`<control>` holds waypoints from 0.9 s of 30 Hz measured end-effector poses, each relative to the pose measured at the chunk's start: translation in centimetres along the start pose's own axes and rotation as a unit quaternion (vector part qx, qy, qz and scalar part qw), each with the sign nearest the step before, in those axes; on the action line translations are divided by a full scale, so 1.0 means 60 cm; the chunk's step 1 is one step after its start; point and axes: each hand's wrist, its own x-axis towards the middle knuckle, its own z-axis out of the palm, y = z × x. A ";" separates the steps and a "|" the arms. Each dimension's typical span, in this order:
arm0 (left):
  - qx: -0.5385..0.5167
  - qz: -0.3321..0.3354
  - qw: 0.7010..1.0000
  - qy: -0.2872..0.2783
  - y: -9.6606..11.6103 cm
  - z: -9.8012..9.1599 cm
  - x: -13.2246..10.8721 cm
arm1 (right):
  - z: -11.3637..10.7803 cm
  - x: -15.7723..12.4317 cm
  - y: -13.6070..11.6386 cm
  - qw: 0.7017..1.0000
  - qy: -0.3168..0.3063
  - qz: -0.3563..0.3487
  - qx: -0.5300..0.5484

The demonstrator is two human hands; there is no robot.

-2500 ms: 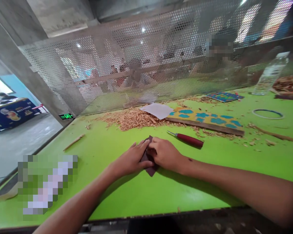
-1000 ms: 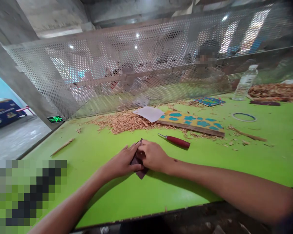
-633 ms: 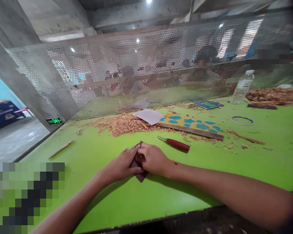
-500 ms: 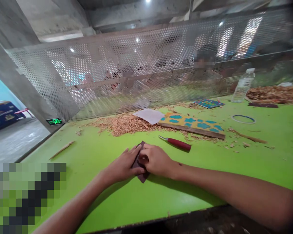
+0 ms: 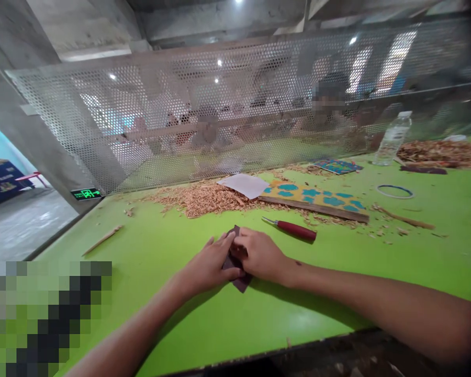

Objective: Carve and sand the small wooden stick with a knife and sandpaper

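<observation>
A dark brown sheet that looks like sandpaper (image 5: pixel 242 283) lies on the green table in front of me. My left hand (image 5: pixel 209 266) rests on its left side, fingers stretched out and the thumb across the sheet. Over the same sheet, my right hand (image 5: pixel 265 256) is closed with curled fingers pressed down. Whatever those fingers pinch is hidden by the hand. Beyond my right hand lies a carving knife (image 5: pixel 296 230) with a red handle and a short metal blade.
Wood shavings (image 5: pixel 196 200) are heaped by the perforated metal screen (image 5: pixel 149 120). Nearby lie white paper (image 5: pixel 244 186) and a yellow board with blue patches (image 5: pixel 312 198). A bottle (image 5: pixel 392 140) and a ring (image 5: pixel 395 191) are at right. Carved sticks (image 5: pixel 103 240) lie on both sides.
The whole view has shifted slightly, so the table things and both hands appear a little further right. Both hands keep nearly the same pose on the brown sheet.
</observation>
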 end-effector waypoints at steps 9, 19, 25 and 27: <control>0.009 -0.023 1.000 -0.014 0.000 0.002 0.001 | 0.004 0.000 0.000 1.000 -0.001 -0.021 0.021; 0.010 -0.021 1.000 -0.017 -0.011 0.016 0.002 | 0.008 0.000 -0.002 1.000 0.011 -0.006 0.015; -0.006 -0.018 1.000 -0.012 -0.015 0.022 0.003 | 0.009 0.000 -0.010 1.000 0.007 -0.005 0.005; -0.012 -0.016 1.000 -0.010 -0.016 0.022 0.004 | 0.008 0.000 -0.012 1.000 0.010 0.019 -0.009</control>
